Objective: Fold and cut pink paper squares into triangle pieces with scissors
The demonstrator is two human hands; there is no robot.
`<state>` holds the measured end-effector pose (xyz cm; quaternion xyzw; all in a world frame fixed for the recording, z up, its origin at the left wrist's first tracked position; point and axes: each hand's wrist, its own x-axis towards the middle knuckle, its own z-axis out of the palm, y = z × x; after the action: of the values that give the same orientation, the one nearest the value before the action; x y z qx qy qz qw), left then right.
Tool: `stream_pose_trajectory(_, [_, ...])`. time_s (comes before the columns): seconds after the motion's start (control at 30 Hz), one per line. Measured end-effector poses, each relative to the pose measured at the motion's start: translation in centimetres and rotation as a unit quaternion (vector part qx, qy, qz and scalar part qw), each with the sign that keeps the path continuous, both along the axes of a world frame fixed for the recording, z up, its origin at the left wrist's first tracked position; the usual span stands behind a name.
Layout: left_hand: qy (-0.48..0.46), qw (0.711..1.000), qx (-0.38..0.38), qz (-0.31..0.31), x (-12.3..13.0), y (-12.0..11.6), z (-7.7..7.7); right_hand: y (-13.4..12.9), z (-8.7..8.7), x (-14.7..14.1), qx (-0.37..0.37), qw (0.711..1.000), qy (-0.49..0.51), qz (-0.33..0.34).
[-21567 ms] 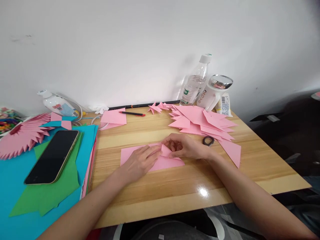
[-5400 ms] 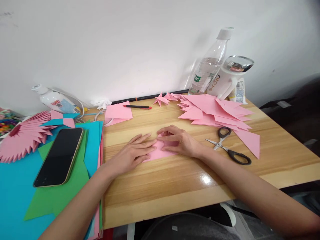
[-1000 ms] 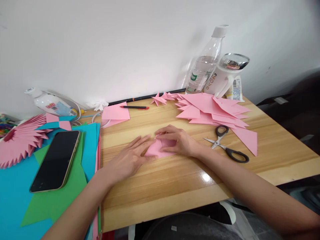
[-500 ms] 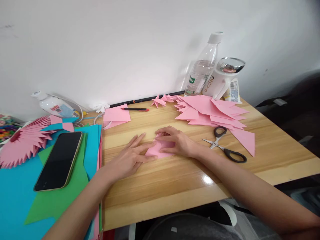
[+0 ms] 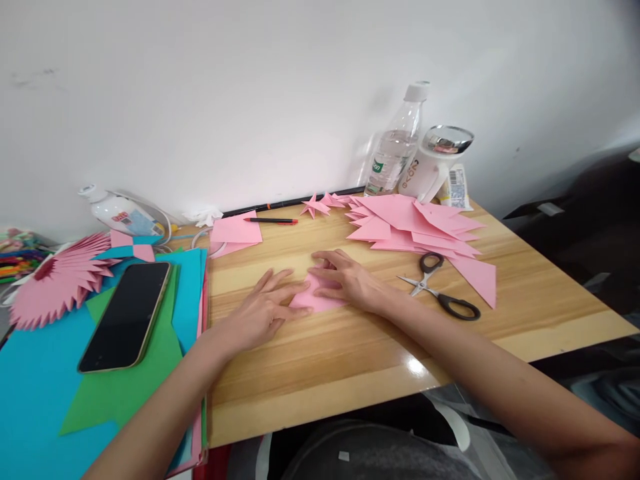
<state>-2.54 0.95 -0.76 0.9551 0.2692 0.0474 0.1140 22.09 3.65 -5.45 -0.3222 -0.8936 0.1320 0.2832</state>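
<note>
A small folded piece of pink paper (image 5: pixel 316 301) lies on the wooden table between my two hands, partly covered by the fingers. My left hand (image 5: pixel 260 308) rests at its left side with fingers spread, thumb and index finger touching the paper. From the right, my right hand (image 5: pixel 350 280) holds the paper against the table, its fingers bent over the top part and its thumb lower down. Black-handled scissors (image 5: pixel 428 285) lie partly opened to the right of my right hand. Beyond them is a pile of cut pink paper (image 5: pixel 400 223) with pointed ends.
A phone (image 5: pixel 126 317) lies on green and blue paper at left, near a pleated pink paper piece (image 5: pixel 63 280). A pen (image 5: pixel 273 221) rests by pink sheets (image 5: pixel 235 233). Folded stars (image 5: pixel 315 206), a water bottle (image 5: pixel 395 150) and a white mug (image 5: pixel 430 163) stand along the wall.
The view has shifted slightly, so the objects at right appear further left. Both hands stay on the pink paper in nearly the same pose.
</note>
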Motion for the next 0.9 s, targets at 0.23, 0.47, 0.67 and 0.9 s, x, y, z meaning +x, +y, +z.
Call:
stream_pose_trajectory(0.23, [0.010, 1.000, 0.009, 0.004, 0.3, -0.2, 0.7, 0.4, -0.3, -0.1, -0.022, 0.999, 0.009, -0.045])
stream_pose_trajectory(0.47, [0.009, 1.000, 0.004, 0.006, 0.3, -0.3, 0.6, -0.3, 0.2, -0.4, -0.037, 0.998, 0.030, -0.042])
stream_pose_trajectory(0.67, [0.022, 1.000, 0.020, 0.001, 0.3, -0.2, 0.5, -0.4, 0.4, -1.7, -0.041, 0.993, 0.031, -0.105])
stream_pose_trajectory(0.9, [0.023, 1.000, 0.007, 0.003, 0.1, -0.1, 0.3, -1.3, 1.3, -1.5, -0.071, 0.994, 0.083, -0.001])
